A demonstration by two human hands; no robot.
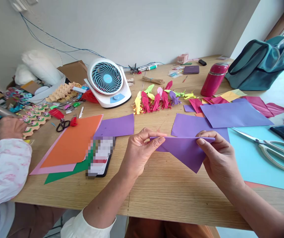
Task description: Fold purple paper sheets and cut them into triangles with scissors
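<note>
A folded sheet of purple paper (185, 152) hangs above the table between my two hands, its straight folded edge on top and a point facing down. My left hand (144, 148) pinches its left corner between thumb and fingers. At the right corner, my right hand (215, 152) grips it the same way. Behind and to the right lie flat purple sheets (236, 114), partly overlapping a light blue sheet (246, 158). Scissors (268, 145) with pale handles rest on the blue sheet, right of my right hand.
A phone (101, 158) lies left of my left arm, beside orange paper (72, 138). Folded paper figures (154, 99) stand beyond my hands, near a white fan (109, 82). A red flask (213, 79) and teal bag (263, 62) stand back right. Another person's hand (11, 127) works at far left.
</note>
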